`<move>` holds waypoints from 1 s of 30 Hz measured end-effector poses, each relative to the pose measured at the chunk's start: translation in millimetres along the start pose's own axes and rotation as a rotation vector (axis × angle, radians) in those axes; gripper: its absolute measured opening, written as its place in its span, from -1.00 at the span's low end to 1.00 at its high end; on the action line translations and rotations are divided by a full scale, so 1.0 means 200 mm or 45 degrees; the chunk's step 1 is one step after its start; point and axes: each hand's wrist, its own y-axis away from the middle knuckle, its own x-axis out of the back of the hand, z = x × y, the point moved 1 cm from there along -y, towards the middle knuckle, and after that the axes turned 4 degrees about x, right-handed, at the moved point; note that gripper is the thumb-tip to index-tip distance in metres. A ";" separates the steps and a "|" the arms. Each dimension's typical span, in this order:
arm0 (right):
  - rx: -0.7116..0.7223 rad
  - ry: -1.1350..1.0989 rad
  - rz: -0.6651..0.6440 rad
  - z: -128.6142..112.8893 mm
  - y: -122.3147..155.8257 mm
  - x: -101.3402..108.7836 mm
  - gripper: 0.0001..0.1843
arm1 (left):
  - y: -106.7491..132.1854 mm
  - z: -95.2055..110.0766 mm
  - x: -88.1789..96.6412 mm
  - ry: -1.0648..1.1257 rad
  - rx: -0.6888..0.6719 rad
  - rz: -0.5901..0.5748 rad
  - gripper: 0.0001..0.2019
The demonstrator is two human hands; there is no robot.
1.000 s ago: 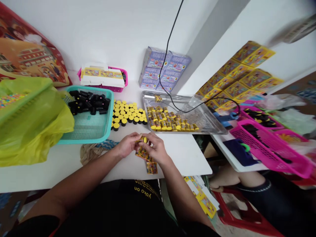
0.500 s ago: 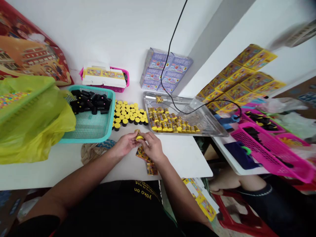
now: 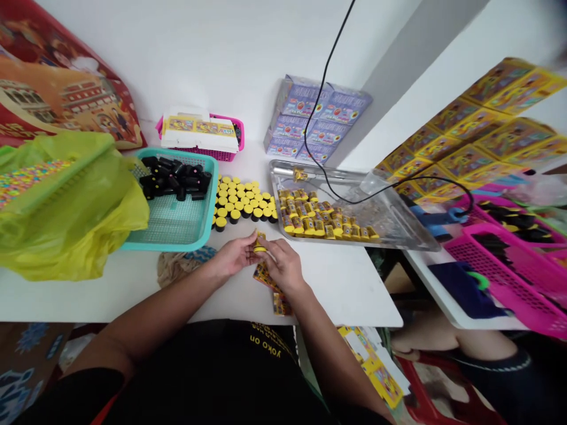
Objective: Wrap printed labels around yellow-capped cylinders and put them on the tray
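Between my hands is a small yellow-capped container [image 3: 260, 242] with a printed gold wrapper on it. My left hand [image 3: 237, 255] pinches it from the left, and my right hand [image 3: 284, 264] grips it from the right with thumb and fingers. Below my right hand lie flat printed wrappers [image 3: 282, 304] on the white table, partly covered by that hand. Just beyond my hands stand several black containers with yellow caps [image 3: 240, 206]. To their right, a metal tray [image 3: 401, 241] holds rows of wrapped containers [image 3: 308, 225].
A teal basket [image 3: 210, 227] with black tubes stands left, beside a yellow-green plastic bag [image 3: 101, 230]. A black cable [image 3: 326, 77] hangs across the tray. Purple boxes [image 3: 305, 115] and yellow boxes [image 3: 447, 150] are stacked behind. Another person's leg [image 3: 443, 339] shows at right, near pink baskets [image 3: 509, 289].
The view has shifted, so most things appear a little further right. Both hands stay around the container, whose printed side now shows more upright above the yellow edge.
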 end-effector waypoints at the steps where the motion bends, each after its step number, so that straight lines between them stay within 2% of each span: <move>1: 0.006 -0.030 0.014 0.00 0.00 -0.01 -0.71 | 0.00 -0.01 0.00 0.006 -0.012 0.030 -0.79; 5: 0.037 -0.085 0.082 0.00 0.01 -0.01 -0.76 | 0.00 -0.03 -0.02 0.041 -0.061 0.064 -0.80; 9: 0.072 0.027 0.074 0.00 0.02 0.00 -0.78 | 0.03 -0.04 -0.04 0.024 -0.042 0.041 -0.78; 13: -0.038 0.002 0.151 0.00 0.03 0.01 -0.71 | 0.04 -0.02 -0.05 -0.018 -0.019 -0.042 -0.78; 16: -0.045 0.007 0.152 0.00 0.04 0.01 -0.70 | 0.04 -0.01 -0.05 -0.012 0.010 -0.113 -0.78; 20: 0.007 0.068 0.114 -0.01 0.03 0.00 -0.72 | 0.03 -0.02 -0.04 0.010 -0.087 -0.064 -0.82; 23: -0.037 -0.015 0.141 -0.01 0.03 -0.02 -0.69 | 0.03 -0.03 -0.04 0.023 -0.155 -0.025 -0.85; 27: -0.093 -0.080 0.183 0.00 0.03 -0.04 -0.69 | 0.02 -0.04 -0.03 0.042 -0.142 0.022 -0.81; 30: -0.033 -0.039 0.185 0.01 0.03 -0.03 -0.70 | 0.02 -0.04 -0.03 0.017 -0.119 0.050 -0.75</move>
